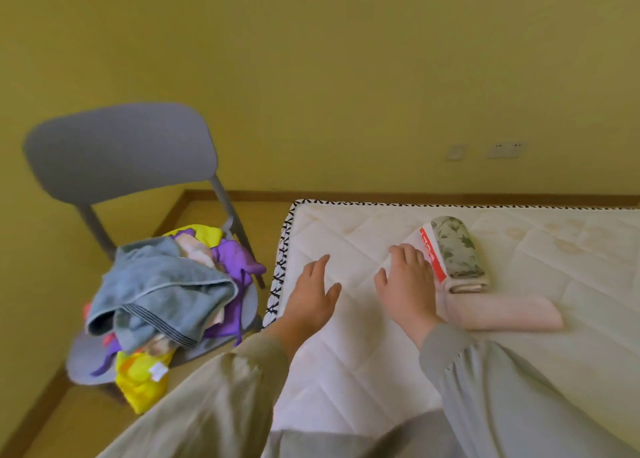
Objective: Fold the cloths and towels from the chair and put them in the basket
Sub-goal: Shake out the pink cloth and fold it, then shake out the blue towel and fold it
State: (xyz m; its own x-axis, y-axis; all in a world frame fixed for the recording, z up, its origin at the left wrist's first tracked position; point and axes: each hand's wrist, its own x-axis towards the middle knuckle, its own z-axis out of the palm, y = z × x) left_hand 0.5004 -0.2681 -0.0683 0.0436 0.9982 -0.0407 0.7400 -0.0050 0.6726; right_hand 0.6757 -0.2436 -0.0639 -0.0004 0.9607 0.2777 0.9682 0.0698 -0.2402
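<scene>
Reaching over the mattress (346, 371) with left hand (311, 295) and right hand (405, 284), both palms down with fingers straight and spread, gripping nothing, the right just beside a white cloth (431, 260) with a red stripe. Lying folded on the mattress toward its right part: that white cloth, a green leafy roll (455, 246) touching it, and a pink towel (502, 314) nearer the mattress's front edge. Heaped on the grey chair (117, 153) just left of the mattress: blue towel (156, 284) on top, purple cloth (235, 257) and yellow cloth (138, 385) underneath.
</scene>
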